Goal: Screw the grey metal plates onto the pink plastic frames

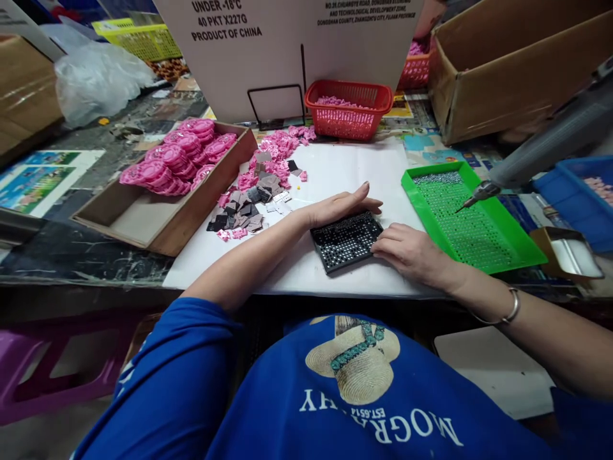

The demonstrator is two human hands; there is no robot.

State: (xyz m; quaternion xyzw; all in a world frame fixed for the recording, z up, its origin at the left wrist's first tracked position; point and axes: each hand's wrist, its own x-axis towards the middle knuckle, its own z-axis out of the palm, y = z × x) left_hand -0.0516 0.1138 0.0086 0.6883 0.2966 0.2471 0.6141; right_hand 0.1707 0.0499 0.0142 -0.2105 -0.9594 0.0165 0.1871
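Blue shirt [282, 409] nearest, black tray [347, 249] between your hands

From the head view, your shirt with its straw-hat print and upside-down lettering fills the foreground. Beyond it, the black tray, dotted with rows of small bright spots, rests on a white sheet [330, 169] spread over the dark worktop [81, 255]. You have your left hand [345, 203] open, fingers stretched out across the tray's far side. Your right hand [407, 252] has its fingers bent against the tray's right edge; whether they pinch anything, you cannot tell from this angle. A bracelet [514, 306] circles your right wrist

To your right sits a green tray [524, 249], with the thin tip of a grey tool [531, 153] above it. On your left, grey and black squares [242, 207] lie beside loose pink pieces [282, 144], next to a cardboard box [143, 217] of larger pink parts [177, 156]. Behind the sheet stands a red basket [345, 124]
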